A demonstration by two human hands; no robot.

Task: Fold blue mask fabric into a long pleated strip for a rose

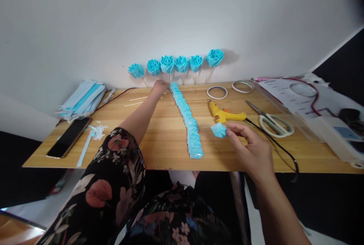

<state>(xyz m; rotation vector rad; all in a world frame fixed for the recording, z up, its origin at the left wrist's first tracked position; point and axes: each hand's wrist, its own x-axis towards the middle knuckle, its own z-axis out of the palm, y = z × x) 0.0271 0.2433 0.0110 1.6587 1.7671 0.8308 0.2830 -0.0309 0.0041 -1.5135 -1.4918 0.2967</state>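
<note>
My right hand (250,144) pinches a small folded blue fabric piece (218,130) just above the wooden table (159,139), near the yellow glue gun (226,115). My left hand (159,86) reaches to the far edge of the table, fingers curled at the stems of several blue fabric roses (167,64) leaning on the white wall. What the left fingers hold is hidden. A long row of folded blue pieces (189,122) runs down the middle of the table between my hands.
A stack of blue face masks (82,99), a black phone (69,137) and white scraps (98,131) lie at the left. Two tape rolls (217,92), scissors (271,120), papers and a clear box (335,131) lie at the right. Thin sticks (136,101) lie near my left arm.
</note>
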